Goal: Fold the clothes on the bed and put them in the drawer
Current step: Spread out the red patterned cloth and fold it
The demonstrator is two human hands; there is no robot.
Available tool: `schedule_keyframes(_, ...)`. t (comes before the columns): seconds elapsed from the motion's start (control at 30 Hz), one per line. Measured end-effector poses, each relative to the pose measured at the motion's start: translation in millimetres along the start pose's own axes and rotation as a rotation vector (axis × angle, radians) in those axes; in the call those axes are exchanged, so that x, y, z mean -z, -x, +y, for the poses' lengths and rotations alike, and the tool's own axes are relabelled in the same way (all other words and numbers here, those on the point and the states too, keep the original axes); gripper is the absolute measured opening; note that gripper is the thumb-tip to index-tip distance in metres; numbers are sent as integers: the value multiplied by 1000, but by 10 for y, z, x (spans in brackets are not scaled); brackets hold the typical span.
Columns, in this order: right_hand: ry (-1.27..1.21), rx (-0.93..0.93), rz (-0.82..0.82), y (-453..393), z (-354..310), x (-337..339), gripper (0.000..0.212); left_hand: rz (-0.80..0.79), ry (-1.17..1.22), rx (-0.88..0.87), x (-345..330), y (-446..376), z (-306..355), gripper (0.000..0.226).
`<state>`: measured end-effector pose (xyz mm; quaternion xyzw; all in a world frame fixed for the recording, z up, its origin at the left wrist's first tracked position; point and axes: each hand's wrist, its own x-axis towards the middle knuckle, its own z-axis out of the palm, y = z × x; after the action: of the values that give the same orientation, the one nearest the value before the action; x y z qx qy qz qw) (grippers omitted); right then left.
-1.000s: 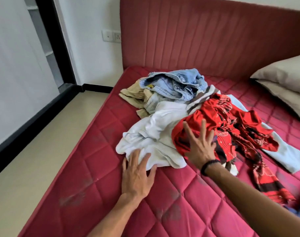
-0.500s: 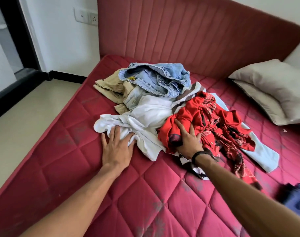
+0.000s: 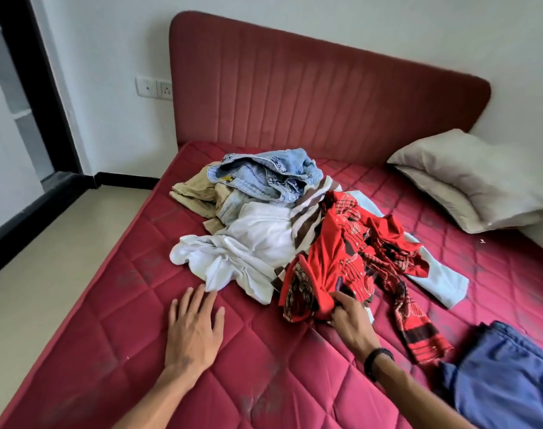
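Both hands worked low on the mattress (image 3: pixel 264 382). Her left hand (image 3: pixel 193 332) lay flat with fingers spread on the quilting, fingertips just touching the hem of the white garment (image 3: pixel 248 252). Her right hand (image 3: pixel 352 320), a dark band at the wrist, pinched a fold of the red patterned garment (image 3: pixel 335 264) — part of the heap toward the headboard (image 3: pixel 326 97), with blue jeans (image 3: pixel 264 174) on top and khaki cloth (image 3: pixel 196 193) at the left edge. Navy fabric (image 3: pixel 508 376) sat at the near right corner — pillows (image 3: pixel 468 178) at the far right.
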<state>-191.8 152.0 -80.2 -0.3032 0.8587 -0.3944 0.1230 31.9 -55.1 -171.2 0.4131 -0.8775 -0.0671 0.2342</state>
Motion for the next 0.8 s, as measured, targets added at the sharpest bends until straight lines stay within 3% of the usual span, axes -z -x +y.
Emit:
schedule_keyframes(0.07,-15,-26,-48,-100,-67,39,32,-1,-20,0,9,67,-10,57)
schedule_keyframes(0.13,46,9,-55,-154,-118,21,11,7,-29,4,2,96,-8,56)
schedule_keyframes(0.17,113,30,-61,-166,-123,-9,19,18,-31,-1,-12,100,-2,56)
schedule_keyframes(0.23,178,73,-114,-164,-73,-121,84,36,-36,-5,-45,115,3,54)
schedule_keyframes(0.27,227,95,-133,-162,-32,-189,104,39,-36,-5,-47,120,10,54)
schedule_keyframes(0.3,288,130,-150,-158,28,-265,108,38,-36,-4,-51,126,6,53)
schedule_keyframes(0.33,369,174,-157,-180,67,-311,92,37,-36,-3,-47,127,6,52)
schedule_keyframes(0.4,444,287,-67,-175,69,-385,40,26,-28,-11,-41,143,-16,51)
schedule_keyframes(0.43,407,360,-11,-153,1,-383,30,16,-24,-8,-37,145,-20,51)
schedule_keyframes(0.53,324,598,60,-50,-444,-220,31,-115,47,73,177,56,75,63)
schedule_keyframes(0.6,212,574,44,3,-862,32,18,-305,170,156,466,-164,224,82)
schedule_keyframes(0.63,122,516,41,34,-1111,220,16,-376,351,160,694,-298,347,99)
schedule_keyframes(0.7,-70,393,50,68,-1558,574,24,-419,722,15,1168,-555,661,124)
schedule_keyframes(0.73,-124,354,71,91,-1770,766,26,-413,781,-110,1463,-654,888,124)
schedule_keyframes(0.8,-179,310,109,184,-2150,1134,26,-431,856,-265,2039,-765,1323,100)
